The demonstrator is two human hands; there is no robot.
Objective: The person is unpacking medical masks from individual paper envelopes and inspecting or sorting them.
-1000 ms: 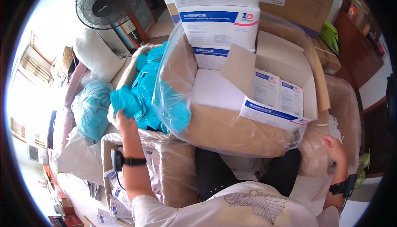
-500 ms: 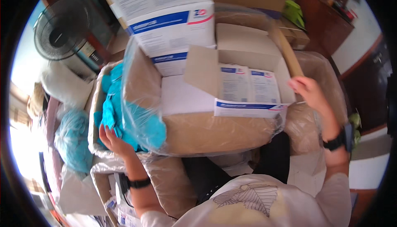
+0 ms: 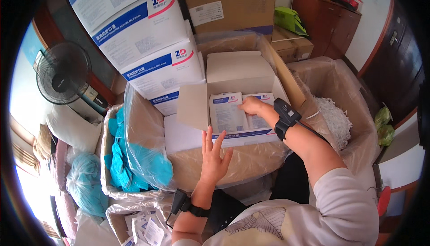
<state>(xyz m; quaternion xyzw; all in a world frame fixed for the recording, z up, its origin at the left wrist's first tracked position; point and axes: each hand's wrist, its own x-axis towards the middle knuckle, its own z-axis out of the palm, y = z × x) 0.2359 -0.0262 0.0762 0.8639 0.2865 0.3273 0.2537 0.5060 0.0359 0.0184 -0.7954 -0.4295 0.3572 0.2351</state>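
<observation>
A white open carton (image 3: 244, 135) with its flaps up holds two side-by-side stacks of flat white face mask packets (image 3: 226, 116). My right hand (image 3: 253, 105) reaches into it, fingers curled at the inner edge of the left stack and closed on a packet there. That hand and its wrist partly cover the right stack (image 3: 259, 121). In front of the carton's near left corner, my left hand (image 3: 214, 161) is raised with fingers spread, holding nothing. Its fingertips are close to the carton's front wall; whether they touch is unclear.
White printed cartons (image 3: 148, 40) are stacked at the back left. The open carton sits in a large plastic-lined cardboard box (image 3: 215, 154). Turquoise cloth-like items (image 3: 121, 165) lie at left; loose packets fill a lower box (image 3: 145, 228). White shreds (image 3: 333, 120) lie in a lined box at right.
My right hand has moved left from the carton's right side into it, onto the packets. My left hand has moved right, from the turquoise items to the carton's front. The view has shifted.
</observation>
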